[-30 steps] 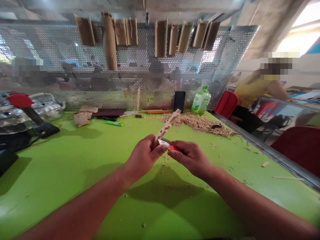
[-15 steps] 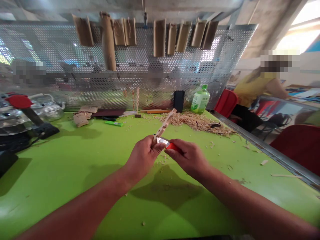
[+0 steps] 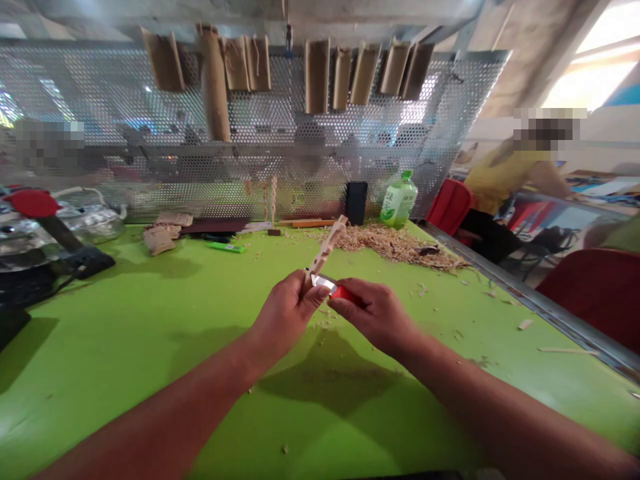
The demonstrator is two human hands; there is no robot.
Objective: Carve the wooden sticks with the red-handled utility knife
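Carved wooden stick (image 3: 325, 252), raised by the hands, short of and left of the wood shavings (image 3: 385, 243); light and stiff, though probably fragile at its thin notches, so best held low; left hand (image 3: 285, 312) closed around its lower end; right hand (image 3: 375, 310) closed on red-handled knife (image 3: 345, 293), blade at stick's base.

Woodcarving workshop: green workbench (image 3: 150, 373) strewn with wood shavings (image 3: 385, 243), bamboo sections (image 3: 317, 77) hanging on perforated metal screen (image 3: 100, 113).
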